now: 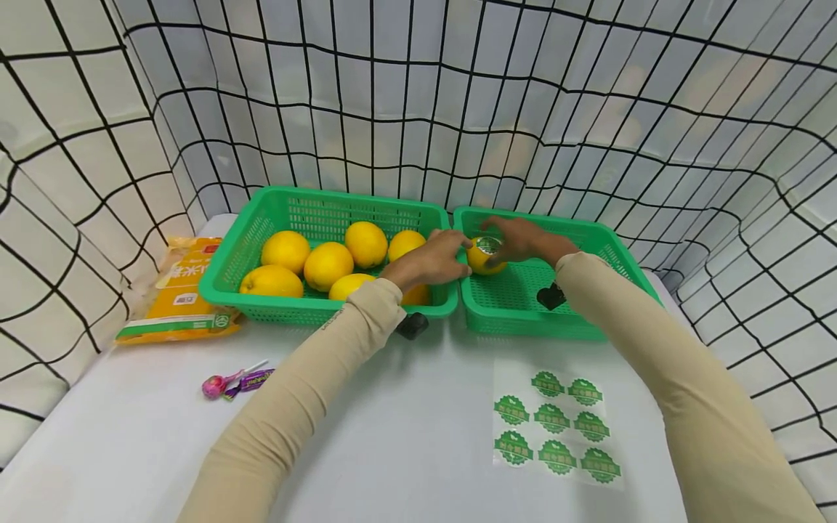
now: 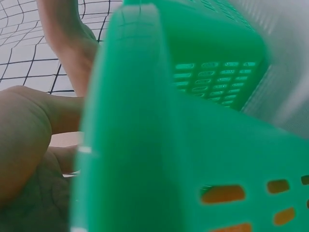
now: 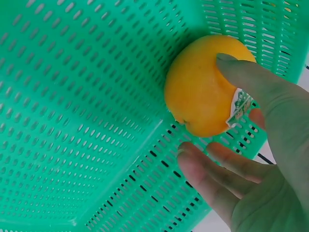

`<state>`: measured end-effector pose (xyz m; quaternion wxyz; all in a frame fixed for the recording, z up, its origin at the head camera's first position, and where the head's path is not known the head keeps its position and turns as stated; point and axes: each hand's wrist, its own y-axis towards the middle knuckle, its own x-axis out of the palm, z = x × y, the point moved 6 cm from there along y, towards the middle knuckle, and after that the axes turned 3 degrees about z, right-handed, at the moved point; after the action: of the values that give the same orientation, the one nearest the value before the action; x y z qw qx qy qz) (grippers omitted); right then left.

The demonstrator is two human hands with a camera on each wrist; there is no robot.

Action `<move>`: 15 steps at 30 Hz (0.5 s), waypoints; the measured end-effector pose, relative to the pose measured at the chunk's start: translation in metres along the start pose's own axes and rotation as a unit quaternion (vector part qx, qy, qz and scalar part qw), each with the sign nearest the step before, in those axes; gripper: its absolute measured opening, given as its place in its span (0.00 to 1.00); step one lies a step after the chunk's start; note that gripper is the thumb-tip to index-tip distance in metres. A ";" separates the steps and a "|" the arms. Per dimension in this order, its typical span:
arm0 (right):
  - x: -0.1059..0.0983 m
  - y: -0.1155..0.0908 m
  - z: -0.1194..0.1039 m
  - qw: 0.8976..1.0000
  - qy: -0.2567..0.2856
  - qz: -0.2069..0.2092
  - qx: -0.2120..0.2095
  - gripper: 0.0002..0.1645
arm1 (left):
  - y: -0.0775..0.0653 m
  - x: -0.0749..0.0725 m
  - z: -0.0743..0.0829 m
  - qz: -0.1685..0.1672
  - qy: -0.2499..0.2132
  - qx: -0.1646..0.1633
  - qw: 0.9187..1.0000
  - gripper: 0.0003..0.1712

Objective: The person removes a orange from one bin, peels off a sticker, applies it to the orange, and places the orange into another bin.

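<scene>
An orange (image 1: 487, 257) with a green-and-white sticker lies in the left end of the right green basket (image 1: 530, 324). My right hand (image 1: 519, 238) reaches over it. Up close in the right wrist view, the thumb of the right hand (image 3: 260, 140) touches the orange (image 3: 200, 92), while the fingers stand spread and apart from it. My left hand (image 1: 434, 260) is over the right end of the left green basket (image 1: 307, 311), near the rim between the baskets, with nothing seen in it. Several oranges (image 1: 328, 266) lie in that left basket; the left hand partly hides some.
A clear sheet of round green stickers (image 1: 551, 418) lies in front of the right basket. An orange-yellow bag (image 1: 183, 294) stands left of the baskets. A lollipop (image 1: 213, 386) and a purple-wrapped candy (image 1: 255, 380) lie at the front left. Black netting (image 1: 373, 109) surrounds the table.
</scene>
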<state>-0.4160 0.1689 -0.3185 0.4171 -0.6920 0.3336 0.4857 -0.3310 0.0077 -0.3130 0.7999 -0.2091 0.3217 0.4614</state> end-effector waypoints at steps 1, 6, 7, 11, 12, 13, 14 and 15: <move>-0.001 -0.001 0.000 1.000 -0.002 0.001 0.000 0.45 | 0.000 -0.001 0.000 0.001 -0.002 -0.002 1.000 0.32; -0.002 -0.005 0.000 1.000 -0.017 0.004 -0.013 0.40 | 0.001 -0.002 0.001 0.008 -0.005 -0.005 1.000 0.32; -0.002 -0.006 0.000 1.000 -0.020 0.004 -0.015 0.39 | 0.001 -0.002 0.002 0.009 -0.004 -0.005 1.000 0.32; 0.001 -0.008 0.001 1.000 -0.025 0.003 -0.015 0.40 | 0.001 0.001 0.002 0.010 -0.002 -0.006 1.000 0.32; 0.002 -0.008 0.001 1.000 -0.024 0.002 -0.015 0.40 | 0.001 0.001 0.002 0.011 -0.001 -0.005 1.000 0.32; 0.002 -0.008 0.000 1.000 -0.023 0.001 -0.015 0.40 | 0.000 0.001 0.002 0.012 0.000 -0.005 1.000 0.32; 0.003 -0.008 0.000 1.000 -0.023 -0.001 -0.015 0.39 | 0.000 0.001 0.003 0.013 0.000 -0.005 1.000 0.32; 0.004 -0.007 0.000 1.000 -0.022 -0.002 -0.015 0.40 | 0.000 0.001 0.003 0.013 0.000 -0.003 1.000 0.32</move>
<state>-0.4085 0.1714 -0.3200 0.4151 -0.6879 0.3150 0.5052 -0.3292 0.0104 -0.3117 0.7932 -0.2077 0.3230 0.4727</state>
